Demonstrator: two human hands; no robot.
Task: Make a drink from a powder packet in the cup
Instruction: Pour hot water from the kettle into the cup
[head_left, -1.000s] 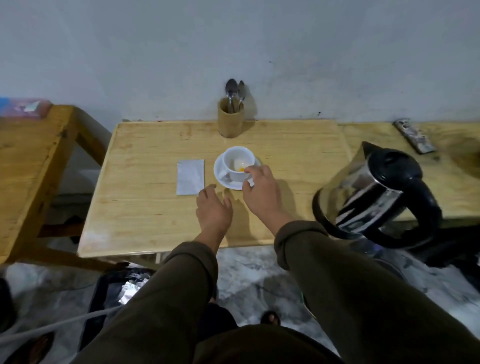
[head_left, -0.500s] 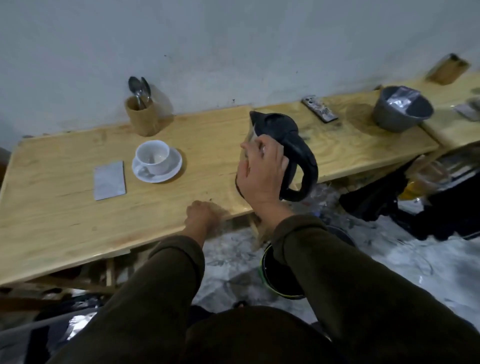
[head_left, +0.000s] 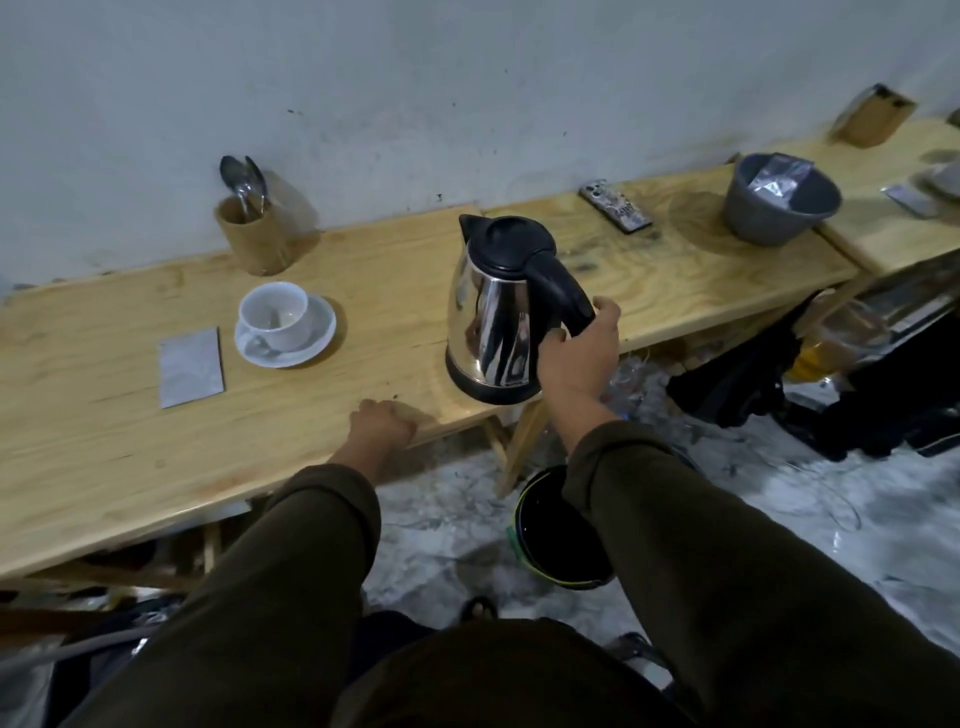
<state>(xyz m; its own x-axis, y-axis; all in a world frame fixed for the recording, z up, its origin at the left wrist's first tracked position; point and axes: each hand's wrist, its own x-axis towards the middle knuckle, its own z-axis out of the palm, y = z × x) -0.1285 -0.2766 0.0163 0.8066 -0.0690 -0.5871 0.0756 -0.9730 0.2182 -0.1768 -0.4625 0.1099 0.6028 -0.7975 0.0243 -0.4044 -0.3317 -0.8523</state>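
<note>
A white cup stands on a white saucer on the wooden table. Left of it lies a flat silver powder packet. A steel kettle with a black lid and handle stands upright near the table's front edge, right of the cup. My right hand is wrapped around the lower part of its handle. My left hand rests as a loose fist on the table's front edge, holding nothing.
A wooden holder with spoons stands by the wall behind the cup. A phone and a grey bowl holding a foil packet are at the right. A black bucket sits on the floor under my right arm.
My right hand left the cup, took the kettle and set it on the table near the front edge. The view has swung right. My left hand curled into a fist at the edge.
</note>
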